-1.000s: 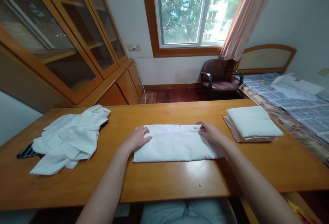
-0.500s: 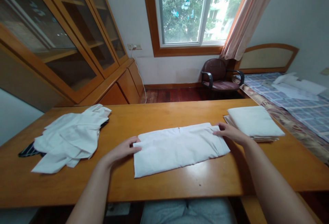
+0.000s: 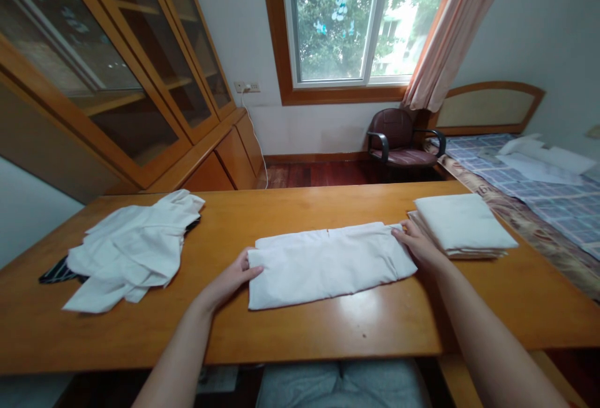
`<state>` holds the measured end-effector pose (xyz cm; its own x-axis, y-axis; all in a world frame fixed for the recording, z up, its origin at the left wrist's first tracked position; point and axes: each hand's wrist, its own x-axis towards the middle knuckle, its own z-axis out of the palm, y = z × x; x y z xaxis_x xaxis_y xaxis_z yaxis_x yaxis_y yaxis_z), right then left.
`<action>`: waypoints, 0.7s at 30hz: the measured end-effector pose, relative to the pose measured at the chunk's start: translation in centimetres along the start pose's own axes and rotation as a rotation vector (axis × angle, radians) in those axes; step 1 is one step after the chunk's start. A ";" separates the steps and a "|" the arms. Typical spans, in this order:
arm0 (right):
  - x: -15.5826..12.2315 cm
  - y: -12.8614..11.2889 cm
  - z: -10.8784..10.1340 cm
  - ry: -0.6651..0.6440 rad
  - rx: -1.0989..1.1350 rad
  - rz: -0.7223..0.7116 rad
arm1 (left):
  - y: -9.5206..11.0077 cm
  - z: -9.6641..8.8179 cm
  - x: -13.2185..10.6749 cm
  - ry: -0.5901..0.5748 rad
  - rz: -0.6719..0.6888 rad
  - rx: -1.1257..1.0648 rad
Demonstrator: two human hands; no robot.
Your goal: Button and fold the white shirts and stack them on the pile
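Observation:
A white cloth, folded into a long strip, lies across the middle of the wooden table. Its left end is pinched by my left hand, thumb on top and fingers underneath. At the far right corner, my right hand grips the cloth the same way, with its fingertips partly hidden. Close beyond that hand sits a stack of folded white cloths. Over on the left, a loose crumpled heap of white cloth rests on a dark striped piece.
A glass-fronted wooden cabinet stands at the back left. Past the table's far edge are a brown armchair under the window and a bed at the right. The table's front edge runs just before my lap.
The near edge of the folded cloth has shifted slightly away from me, and its left end a little to the right. My left hand has closed further over that end.

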<state>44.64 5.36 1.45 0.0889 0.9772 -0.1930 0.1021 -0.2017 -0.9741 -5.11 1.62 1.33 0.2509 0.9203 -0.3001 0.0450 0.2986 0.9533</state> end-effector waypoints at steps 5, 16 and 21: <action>0.0 -1.2 0.0 0.058 0.146 -0.111 | 0.5 0.3 -0.6 0.061 0.055 -0.091; 4.4 -1.2 1.3 0.160 0.030 0.068 | 1.7 0.3 3.4 0.203 0.008 -0.315; 4.2 -0.8 1.4 0.112 -0.122 0.139 | 1.2 0.3 4.0 0.289 -0.070 -0.193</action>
<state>43.58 9.72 1.30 0.2195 0.9272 -0.3035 0.2000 -0.3472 -0.9162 -3.75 5.57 1.33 -0.0316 0.9210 -0.3882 -0.1376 0.3807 0.9144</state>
